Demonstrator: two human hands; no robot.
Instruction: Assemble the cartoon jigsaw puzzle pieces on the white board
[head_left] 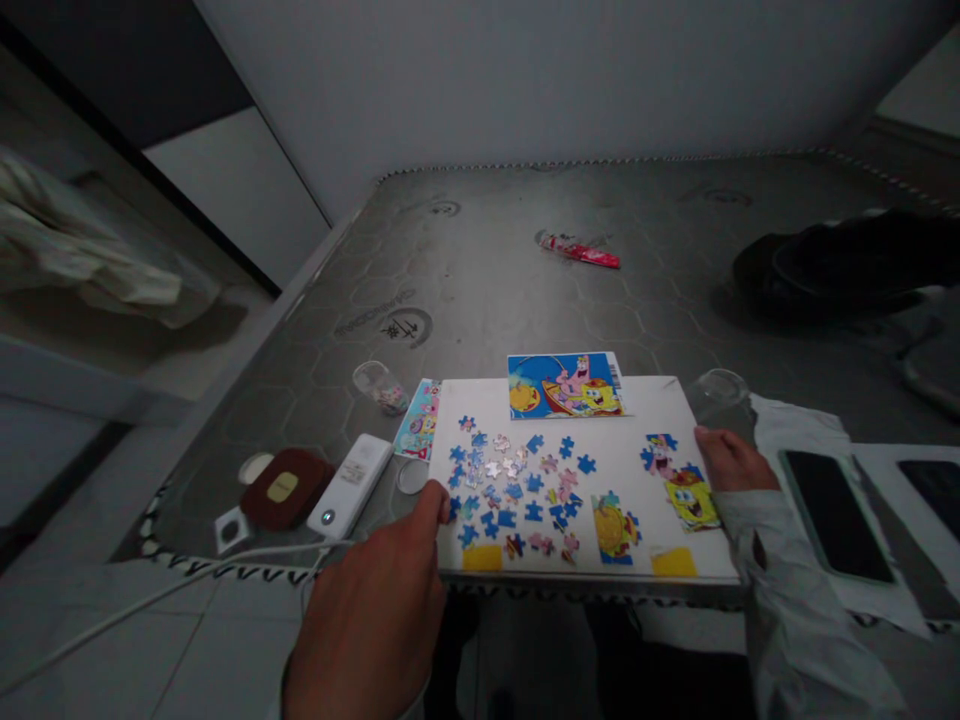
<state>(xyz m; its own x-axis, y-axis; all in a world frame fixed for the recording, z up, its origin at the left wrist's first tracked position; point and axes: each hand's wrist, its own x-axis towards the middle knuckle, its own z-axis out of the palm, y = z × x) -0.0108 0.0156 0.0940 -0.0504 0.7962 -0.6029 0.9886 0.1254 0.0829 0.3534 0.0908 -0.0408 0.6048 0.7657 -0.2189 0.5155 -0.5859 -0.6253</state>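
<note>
A white board [555, 394] lies at the front edge of the grey-covered surface. My left hand [382, 590] grips its left edge, thumb on top and the other fingers curled. At the right edge, my right hand [729, 460] is closed on the board, its fingers partly hidden. Many loose jigsaw pieces [534, 482] are scattered over the board's left and middle. Joined pieces form a yellow character section [691, 498] near my right hand and a yellow-and-blue section [615, 528] at front centre. A picture card [564, 386] rests at the board's back edge.
Left of the board are a clear cup [381, 388] lying tilted, a colourful card [418, 420], a white power strip [351, 484] and a brown case [285, 488]. Right are a clear cup [718, 390] and a phone [836, 515]. A red wrapper [581, 250] lies farther back.
</note>
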